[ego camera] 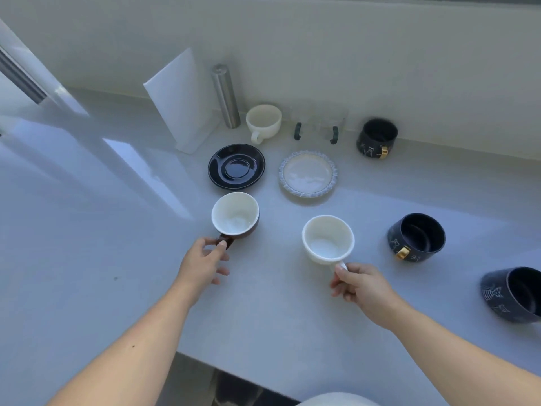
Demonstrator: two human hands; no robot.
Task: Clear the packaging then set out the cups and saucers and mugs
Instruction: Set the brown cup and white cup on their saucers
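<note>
Now my left hand (205, 263) pinches the handle of the brown cup with the white inside (235, 216), my right hand (361, 285) that of the white porcelain cup (328, 238); both cups look empty. I'd lift each level onto the far dark glossy saucer (236, 167) and frilled pale saucer (308, 174), centring each in its well.

Three cups (235, 217), two saucers (236, 166), three mugs (416, 237).

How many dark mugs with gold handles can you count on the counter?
3: one mug by the wall, one right of the white cup, one cut off at the right edge, handle hidden.
</note>
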